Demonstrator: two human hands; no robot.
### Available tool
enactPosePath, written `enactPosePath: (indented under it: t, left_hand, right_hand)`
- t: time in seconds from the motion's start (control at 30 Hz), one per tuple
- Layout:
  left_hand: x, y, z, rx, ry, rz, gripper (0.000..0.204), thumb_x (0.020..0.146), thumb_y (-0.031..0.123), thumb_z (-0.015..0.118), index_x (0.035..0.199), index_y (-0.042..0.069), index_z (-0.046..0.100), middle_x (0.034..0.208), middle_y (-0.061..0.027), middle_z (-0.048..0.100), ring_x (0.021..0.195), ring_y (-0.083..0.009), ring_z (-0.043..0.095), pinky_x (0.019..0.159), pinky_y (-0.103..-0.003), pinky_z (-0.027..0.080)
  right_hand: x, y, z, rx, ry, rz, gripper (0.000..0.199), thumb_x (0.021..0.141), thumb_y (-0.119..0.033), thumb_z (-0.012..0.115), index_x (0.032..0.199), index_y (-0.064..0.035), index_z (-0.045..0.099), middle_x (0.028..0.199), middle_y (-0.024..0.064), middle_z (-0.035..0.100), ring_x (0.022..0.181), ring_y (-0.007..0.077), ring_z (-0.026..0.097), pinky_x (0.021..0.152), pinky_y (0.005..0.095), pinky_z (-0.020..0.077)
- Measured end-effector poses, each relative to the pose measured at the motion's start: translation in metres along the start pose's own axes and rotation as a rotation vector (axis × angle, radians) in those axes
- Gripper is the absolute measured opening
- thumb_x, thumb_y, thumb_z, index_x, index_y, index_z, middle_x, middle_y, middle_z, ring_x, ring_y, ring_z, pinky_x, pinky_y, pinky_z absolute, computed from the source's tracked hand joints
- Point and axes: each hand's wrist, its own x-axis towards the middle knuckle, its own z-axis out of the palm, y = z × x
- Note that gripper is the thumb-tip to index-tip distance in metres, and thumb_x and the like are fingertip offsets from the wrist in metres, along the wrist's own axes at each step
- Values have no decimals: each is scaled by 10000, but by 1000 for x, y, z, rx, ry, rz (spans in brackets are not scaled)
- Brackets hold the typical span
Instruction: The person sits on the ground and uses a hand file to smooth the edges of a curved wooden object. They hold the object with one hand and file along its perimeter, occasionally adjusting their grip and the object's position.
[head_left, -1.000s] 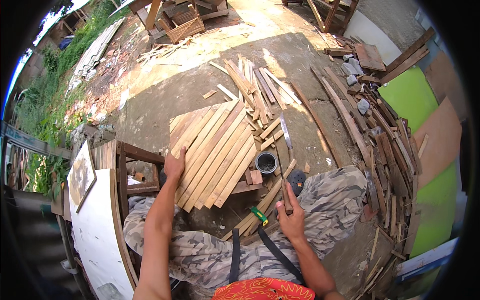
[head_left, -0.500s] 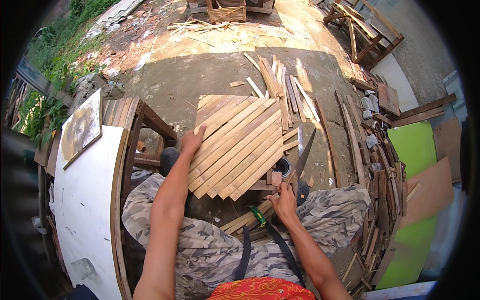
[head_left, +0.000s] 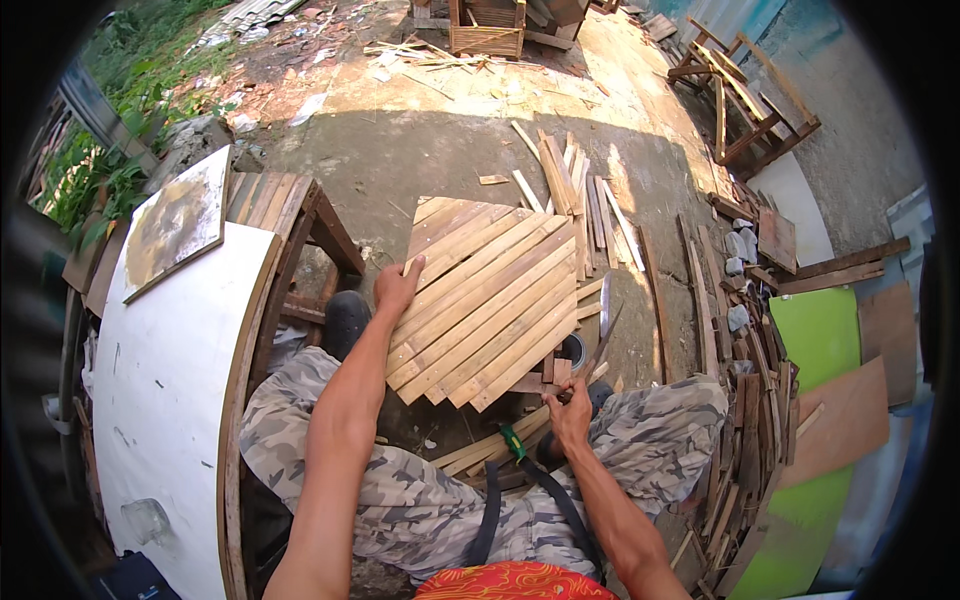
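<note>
An outdoor yard of bare concrete ground, half in sun and half in shade, with weeds along the far left edge and offcuts scattered all about. At the left a white curved board leans on a wooden frame, and a stained square panel lies on top of it. The person sits with knees apart in camouflage trousers. The left hand lies on the near-left edge of the slatted wooden panel, fingers curled over the rim and gripping it; the panel rests on the ground between the knees, its slats running diagonally. Just past its lower right corner a small dark round tin peeks out. The right hand is closed round the handle of a long-bladed knife, blade pointing up and away beside the panel's right edge. A green-handled tool lies on loose slats near that wrist. Further right are a row of stacked timber strips and a green sheet.

To work this well, I judge the left hand should press the panel firmly so it cannot slide, fingers kept clear of the blade's line, and the knife should cut away from the body in short controlled strokes
</note>
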Motion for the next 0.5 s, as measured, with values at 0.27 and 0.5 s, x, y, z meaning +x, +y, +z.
enactPosePath:
  t: [0.27,0.5]
  left_hand:
    - [-37,-43,-39,-37,243,-114,753,907,666,657,666,-44,585,642,-252,572,619,-335,601,639,-507,431]
    - [-78,-39,-22,-74,420,-228,789,937,680,587,618,-30,462,642,-268,526,645,-457,530,637,-553,382]
  right_hand:
    - [64,-25,2,-43,-131,-71,305,846,-96,782,1048,-58,557,958,221,666,927,458,647,817,488,499]
    - [129,-24,0,-88,-119,-125,207,868,-14,723,980,-34,551,795,136,653,724,262,652,690,389,515]
